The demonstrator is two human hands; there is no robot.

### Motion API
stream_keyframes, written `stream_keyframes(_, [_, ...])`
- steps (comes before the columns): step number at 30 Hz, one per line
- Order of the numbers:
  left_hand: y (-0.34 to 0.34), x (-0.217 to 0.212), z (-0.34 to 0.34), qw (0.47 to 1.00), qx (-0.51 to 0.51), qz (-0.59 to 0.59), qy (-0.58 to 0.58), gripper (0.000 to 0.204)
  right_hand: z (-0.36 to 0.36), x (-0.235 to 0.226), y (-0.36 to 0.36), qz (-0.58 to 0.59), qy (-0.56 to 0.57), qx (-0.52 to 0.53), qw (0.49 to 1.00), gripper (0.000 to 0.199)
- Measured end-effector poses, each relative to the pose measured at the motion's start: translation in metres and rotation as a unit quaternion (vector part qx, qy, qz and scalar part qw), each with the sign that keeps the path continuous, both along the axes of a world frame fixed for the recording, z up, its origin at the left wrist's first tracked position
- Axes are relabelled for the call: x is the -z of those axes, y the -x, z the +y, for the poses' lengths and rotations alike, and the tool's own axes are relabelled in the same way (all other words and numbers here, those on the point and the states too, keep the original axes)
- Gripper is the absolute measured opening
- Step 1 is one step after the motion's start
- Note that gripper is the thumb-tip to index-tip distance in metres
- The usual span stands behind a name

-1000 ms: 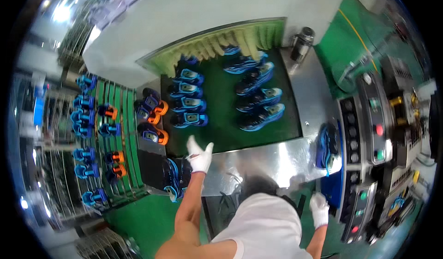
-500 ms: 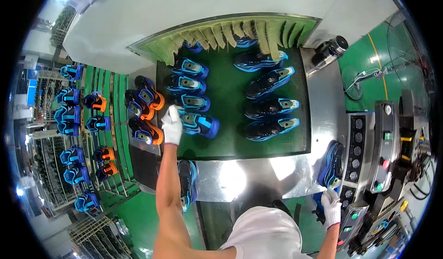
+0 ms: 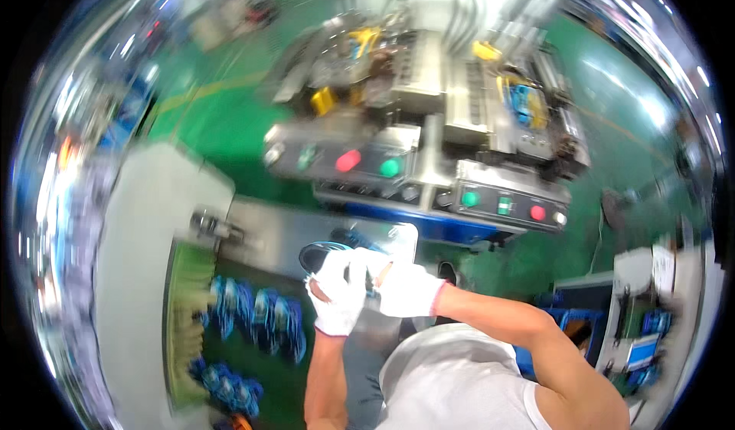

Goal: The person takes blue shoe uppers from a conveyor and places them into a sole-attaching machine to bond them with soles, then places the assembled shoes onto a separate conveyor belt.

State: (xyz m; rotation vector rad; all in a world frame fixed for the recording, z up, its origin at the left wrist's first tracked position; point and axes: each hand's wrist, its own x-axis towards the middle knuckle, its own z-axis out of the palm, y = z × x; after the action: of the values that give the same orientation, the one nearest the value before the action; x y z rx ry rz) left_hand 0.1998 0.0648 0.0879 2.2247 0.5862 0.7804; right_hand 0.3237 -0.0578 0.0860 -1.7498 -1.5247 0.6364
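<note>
A black sneaker with blue edging is held up in front of me, its rounded end showing past my gloves. My left hand, in a white glove, is closed around it. My right hand, gloved in white too, meets the left at the shoe's other end with its fingers curled in. The gloves cover most of the shoe, and motion blurs its details. Just beyond lies another dark blue shoe, partly hidden.
Ahead stands a machine with red and green buttons on two control panels. To the left, a green conveyor bed carries rows of blue-black shoes beside a grey housing. A dark bottle stands near it.
My view has swung right from the conveyor to the button machine. My left hand has left the conveyor shoes and joined the right. The sneaker is now raised between both hands.
</note>
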Motion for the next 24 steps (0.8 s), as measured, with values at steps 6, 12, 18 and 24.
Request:
stream_keyframes(6, [-0.2,-0.075,-0.098,0.946,0.298,-0.122,0.04,0.036,-0.143,-0.024,-0.148,0.185,-0.027,0.288,0.939,0.062])
stream_keyframes(12, [-0.424,-0.042,-0.165,0.948,0.273,-0.047,0.154,0.046,-0.282,-0.004,-0.172,0.481,-0.268,0.515,0.657,0.059])
stream_keyframes(18, [-0.627,0.058,-0.197,0.977,0.131,0.139,0.099,0.083,-0.347,0.049,-0.119,0.4,-0.205,0.699,0.556,0.056])
stream_keyframes(24, [-0.69,0.132,-0.155,0.974,0.114,0.186,0.056,0.038,-0.328,0.001,-0.138,0.443,-0.143,0.727,0.505,0.042])
